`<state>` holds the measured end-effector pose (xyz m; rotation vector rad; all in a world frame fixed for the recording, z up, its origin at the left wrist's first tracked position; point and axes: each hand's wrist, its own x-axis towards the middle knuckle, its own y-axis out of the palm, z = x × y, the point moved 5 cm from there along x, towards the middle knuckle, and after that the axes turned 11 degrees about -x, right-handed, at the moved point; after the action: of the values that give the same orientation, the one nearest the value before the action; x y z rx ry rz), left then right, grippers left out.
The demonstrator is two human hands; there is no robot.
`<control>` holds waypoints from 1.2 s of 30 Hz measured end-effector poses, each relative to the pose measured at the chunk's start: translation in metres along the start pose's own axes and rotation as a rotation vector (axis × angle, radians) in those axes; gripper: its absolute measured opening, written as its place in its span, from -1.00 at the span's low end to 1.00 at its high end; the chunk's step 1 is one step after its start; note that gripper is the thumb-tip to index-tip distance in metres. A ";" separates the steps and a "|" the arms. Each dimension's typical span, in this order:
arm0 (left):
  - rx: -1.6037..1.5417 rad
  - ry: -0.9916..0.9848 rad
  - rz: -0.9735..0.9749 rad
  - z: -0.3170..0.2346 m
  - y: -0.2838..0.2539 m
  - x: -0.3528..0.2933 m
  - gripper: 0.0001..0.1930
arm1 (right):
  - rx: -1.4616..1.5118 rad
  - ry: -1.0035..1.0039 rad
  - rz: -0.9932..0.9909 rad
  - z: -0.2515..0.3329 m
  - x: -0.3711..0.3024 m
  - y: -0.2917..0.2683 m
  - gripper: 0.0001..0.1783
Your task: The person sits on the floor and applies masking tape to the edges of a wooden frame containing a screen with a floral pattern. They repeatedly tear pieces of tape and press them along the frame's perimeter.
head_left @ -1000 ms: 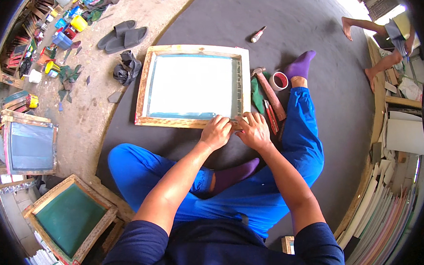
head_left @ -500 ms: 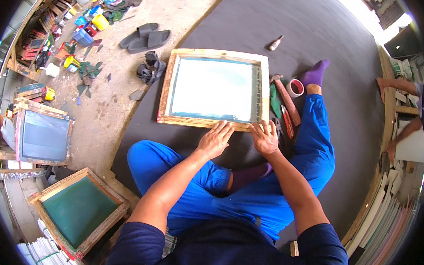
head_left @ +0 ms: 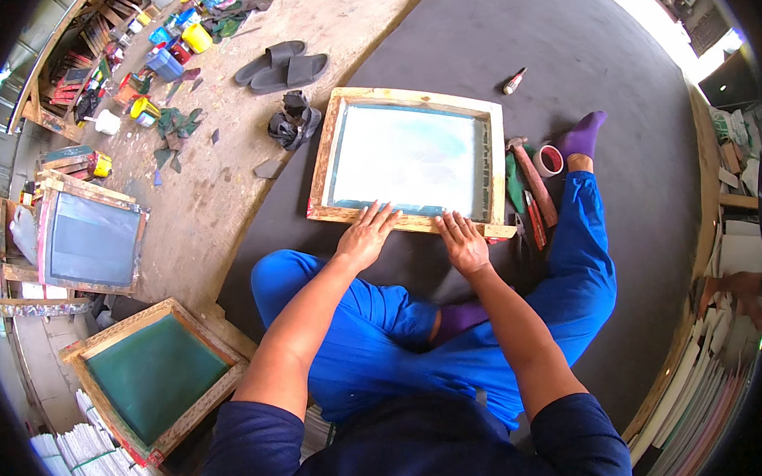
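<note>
The screen (head_left: 407, 159) lies just above the centre of the view. On its lower rail rest the left hand (head_left: 365, 237), fingers straight and slightly spread, and the right hand (head_left: 465, 246), fingers extended, neither clasping anything; right of centre lie a hammer (head_left: 536, 184), tape roll (head_left: 548, 158) and red cutter (head_left: 535, 219).

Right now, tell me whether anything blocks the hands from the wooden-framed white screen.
Nothing visible does. The left hand and right hand both have fingers over the near rail of the wooden-framed white screen. The hammer and red tool lie off its right side, clear of both.
</note>
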<state>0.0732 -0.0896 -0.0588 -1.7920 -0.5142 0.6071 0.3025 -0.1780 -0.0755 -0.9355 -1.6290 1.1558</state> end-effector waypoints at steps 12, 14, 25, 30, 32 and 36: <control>-0.060 -0.062 -0.063 0.049 -0.046 -0.024 -0.40 | 0.042 0.066 -0.017 0.002 -0.001 0.001 -0.37; -0.081 0.018 -0.120 0.076 -0.062 -0.026 -0.59 | 0.039 0.073 0.015 0.001 0.001 -0.002 -0.37; -0.011 0.298 -0.107 0.130 -0.047 -0.046 -0.78 | 0.059 0.057 -0.018 -0.001 -0.001 -0.002 -0.37; 0.149 0.477 -0.125 0.140 -0.041 -0.059 -0.70 | 0.026 0.027 -0.023 -0.002 -0.001 -0.005 -0.38; 0.194 0.550 -0.160 0.143 -0.040 -0.065 -0.65 | 0.026 0.033 -0.008 0.003 0.001 -0.004 -0.43; 0.058 0.321 0.097 0.116 -0.061 -0.044 -0.46 | 0.114 0.043 0.089 0.036 0.045 -0.040 -0.45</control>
<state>-0.0364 -0.0142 -0.0224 -1.8221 -0.1895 0.3844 0.2515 -0.1573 -0.0322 -0.9611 -1.4842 1.2668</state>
